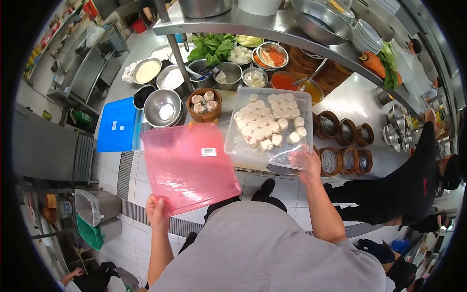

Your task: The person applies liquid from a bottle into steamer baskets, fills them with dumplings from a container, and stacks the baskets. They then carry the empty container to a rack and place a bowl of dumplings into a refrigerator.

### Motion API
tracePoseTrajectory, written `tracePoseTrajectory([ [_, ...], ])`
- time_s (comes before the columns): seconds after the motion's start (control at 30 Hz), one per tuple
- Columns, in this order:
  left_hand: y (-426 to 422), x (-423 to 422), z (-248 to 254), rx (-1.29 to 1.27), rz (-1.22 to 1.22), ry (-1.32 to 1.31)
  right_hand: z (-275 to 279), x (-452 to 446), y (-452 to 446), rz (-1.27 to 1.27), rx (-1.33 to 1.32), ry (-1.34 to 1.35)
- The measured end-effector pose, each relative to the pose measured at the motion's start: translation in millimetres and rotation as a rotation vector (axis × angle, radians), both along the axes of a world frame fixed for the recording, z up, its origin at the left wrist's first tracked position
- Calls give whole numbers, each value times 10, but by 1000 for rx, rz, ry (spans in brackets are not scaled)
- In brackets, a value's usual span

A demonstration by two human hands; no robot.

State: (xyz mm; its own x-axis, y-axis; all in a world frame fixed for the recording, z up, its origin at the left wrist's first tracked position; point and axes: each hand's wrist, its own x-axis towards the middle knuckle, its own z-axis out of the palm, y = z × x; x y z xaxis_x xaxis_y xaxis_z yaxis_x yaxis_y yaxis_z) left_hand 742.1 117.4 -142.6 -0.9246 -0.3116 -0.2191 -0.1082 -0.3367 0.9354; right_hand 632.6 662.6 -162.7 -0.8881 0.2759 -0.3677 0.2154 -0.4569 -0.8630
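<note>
**Open box (234, 141) in one hand, pink lid (189, 165) in the other**

The left hand (157, 210) has its fingers clamped on the lid's near-left corner. The right (311, 168) pinches the box's near-right corner, pale dumplings (268, 118) inside, by the counter (351, 104). Any shift seems to call for keeping it level.

Pink lid (189, 170): translucent plastic, smooth, glossy, streaked with highlights; label (208, 152) on it matt, paper-like; container (234, 146): clear plastic, glossy, smooth walls; blue box (116, 126): opaque plastic, smooth, low sheen; steamer basket (205, 117): wood or bamboo look, mostly matt; empty bowl (162, 108): polished metal, bright glare inside; worktop (360, 95): smooth metal, strong reflections; overhead shelf (243, 18): metal, satin sheen; stacked plates (367, 38): smooth, glossy; shirt (253, 248): grey cloth, matt, soft folds; bin liner (87, 204): thin clear plastic, crinkled, shiny
</note>
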Motion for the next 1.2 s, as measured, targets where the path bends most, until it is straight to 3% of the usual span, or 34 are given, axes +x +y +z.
tracePoseTrajectory([
  [0.13,529,-175,-488,43,-171,-109,7,86,19,-33,-74,14],
  [0.2,804,-314,-975,71,-257,-82,-103,167,29,-38,-107,3],
  [0.3,1344,-634,-1123,152,-300,-70,-258,304,-59,-9,-79,-47],
  [0.37,1530,-795,-1326,53,-373,-132,-461,413,-92,14,-88,-73],
  [0.5,1659,-970,-1346,14,-282,-365,-702,434,-220,52,-26,-143],
  [0.57,1585,-956,-1101,321,-294,-361,-1076,321,-106,88,266,-166],
  [0.6,1584,-925,-1111,316,-310,-369,-1002,277,-98,72,261,-173],
  [0.67,1598,-886,-1127,91,-308,-352,-576,105,-211,455,1095,-317],
  [0.7,1603,-886,-1097,87,-323,-353,-398,97,-301,441,1091,-324],
  [0.77,1608,-871,-1000,-105,-368,-324,-150,61,-458,234,1525,93],
  [0.8,1635,-862,-1004,-108,-376,-328,-139,-2,-445,231,1522,84],
  [0.87,1692,-830,-1004,-914,-118,108,-130,-167,-418,530,1633,380],
  [0.9,1702,-869,-912,-920,-128,113,-243,-248,-412,518,1789,566],
  [0.97,1780,-1075,-631,-1182,-288,553,-178,-345,-417,603,1804,650],
  [1.0,1895,-1180,-582,-1182,-294,559,-147,-372,-415,700,1817,740],
  [1.07,2211,-1386,-489,-1155,-750,630,-250,-420,-379,744,1885,736],
  [1.2,2688,-1631,-425,-1391,-964,681,-353,-585,-343,941,2035,701],
])
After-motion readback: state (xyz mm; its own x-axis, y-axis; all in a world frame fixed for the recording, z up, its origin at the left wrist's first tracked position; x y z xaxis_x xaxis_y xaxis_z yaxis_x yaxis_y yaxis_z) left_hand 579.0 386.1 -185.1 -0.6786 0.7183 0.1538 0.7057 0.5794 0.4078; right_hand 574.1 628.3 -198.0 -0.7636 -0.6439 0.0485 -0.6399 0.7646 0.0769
